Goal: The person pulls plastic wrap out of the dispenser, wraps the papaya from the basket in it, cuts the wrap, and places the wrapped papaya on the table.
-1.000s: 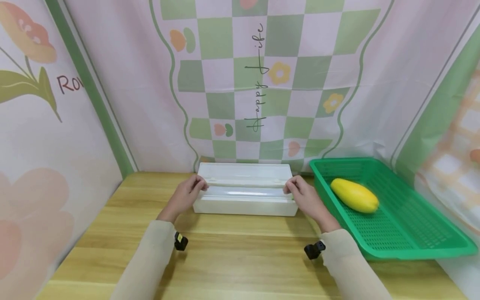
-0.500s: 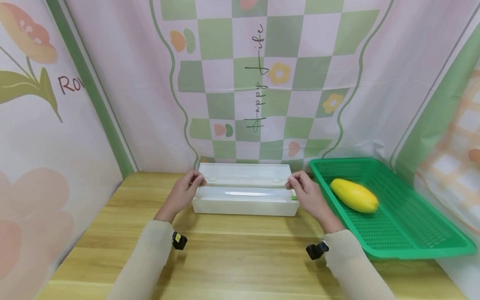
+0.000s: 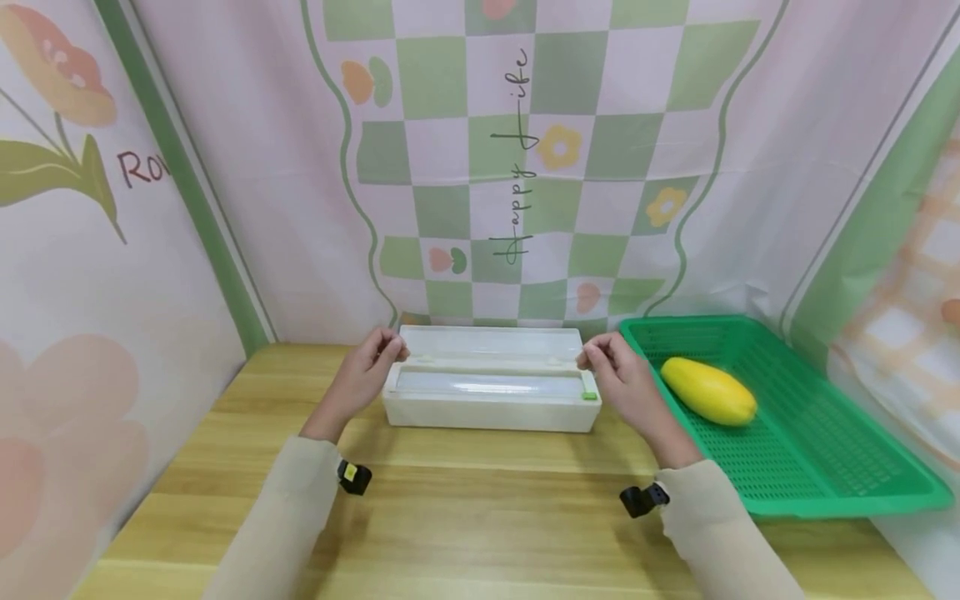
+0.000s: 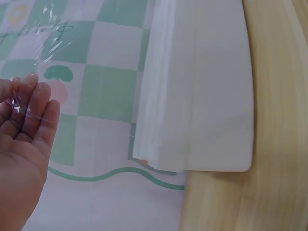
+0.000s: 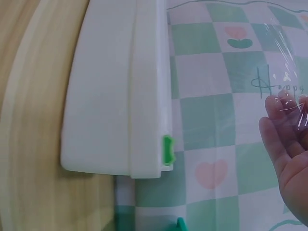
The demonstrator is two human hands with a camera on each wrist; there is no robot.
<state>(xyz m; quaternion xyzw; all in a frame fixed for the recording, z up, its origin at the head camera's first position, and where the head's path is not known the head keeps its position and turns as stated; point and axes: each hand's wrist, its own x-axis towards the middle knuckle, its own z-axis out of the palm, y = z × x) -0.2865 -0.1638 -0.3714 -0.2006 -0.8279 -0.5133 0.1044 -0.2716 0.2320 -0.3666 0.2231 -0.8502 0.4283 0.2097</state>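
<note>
Fingers of the left hand (image 3: 362,375) and right hand (image 3: 624,383) pinch clear film (image 4: 52,52), one side each, and it spans the space between them. Below the fingertips sits the open white box (image 3: 491,414) with a pale roll (image 3: 487,384) inside; a green slider (image 3: 589,396) lies just below the right fingertips. Drawing out film seems the step in hand; the next move likely calls for an even pull, both pinches firm. Right of the right fingers, a green basket (image 3: 825,507) holds a yellow fruit (image 3: 708,391).
</note>
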